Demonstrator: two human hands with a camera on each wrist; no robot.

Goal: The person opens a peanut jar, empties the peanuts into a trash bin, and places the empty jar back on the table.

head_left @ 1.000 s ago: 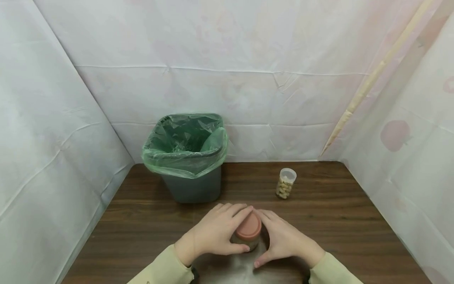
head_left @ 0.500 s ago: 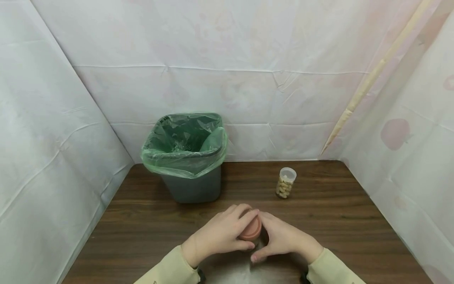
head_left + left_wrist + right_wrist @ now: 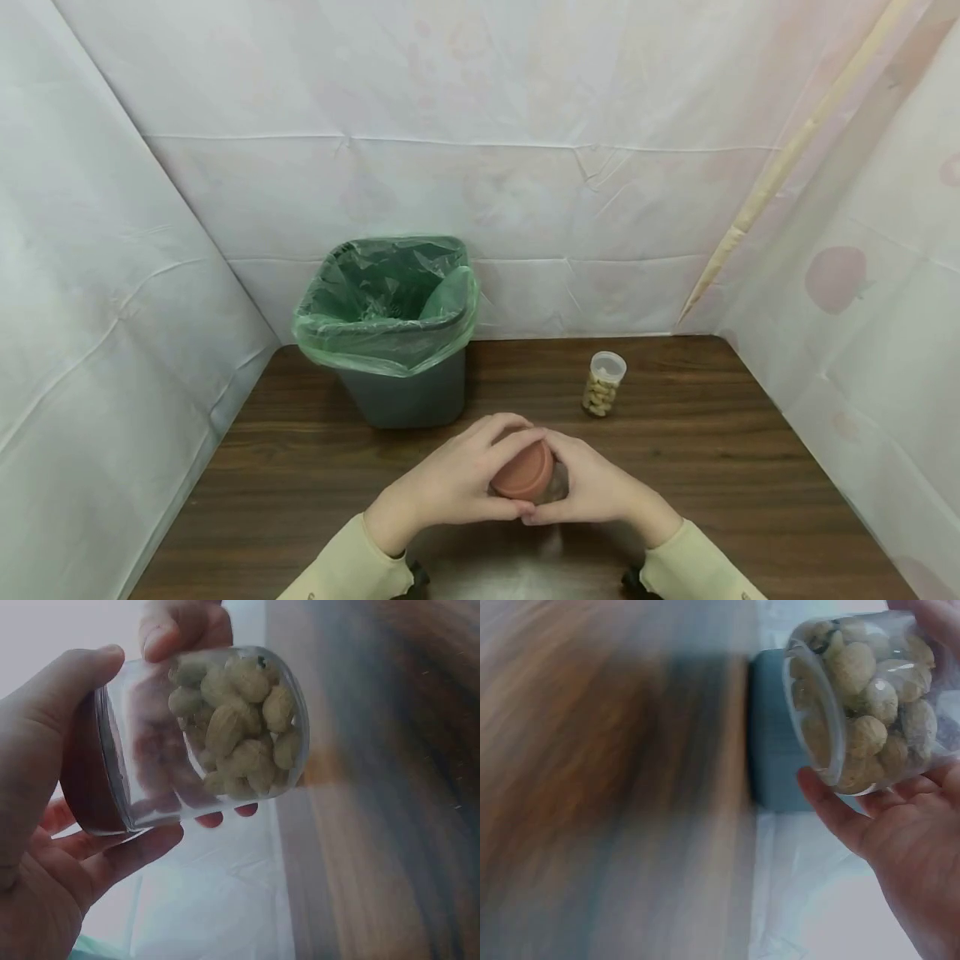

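Note:
A clear jar (image 3: 150, 750) with a reddish-brown lid (image 3: 522, 471) is held between both hands over the near part of the table. Peanuts in their shells (image 3: 240, 720) fill its bottom half in the left wrist view. My left hand (image 3: 461, 479) grips it at the lid, thumb on one side and fingers on the other. Around the clear body curls my right hand (image 3: 600, 483), its fingers showing below the jar in the right wrist view. In the head view the two thumbs meet in front of the jar, and the hands hide most of its body.
A grey bin (image 3: 408, 392) with a green bag liner (image 3: 390, 350) stands at the back left of the dark wooden table (image 3: 720, 467). Farther right is a small clear container (image 3: 602, 385) with a whitish lid and pale pieces inside. Pale cloth walls surround the table.
Both hands have drawn together around the jar, and the right thumb has come in to meet the left. The jar has risen and its lid now tilts. Bin and small container stay put.

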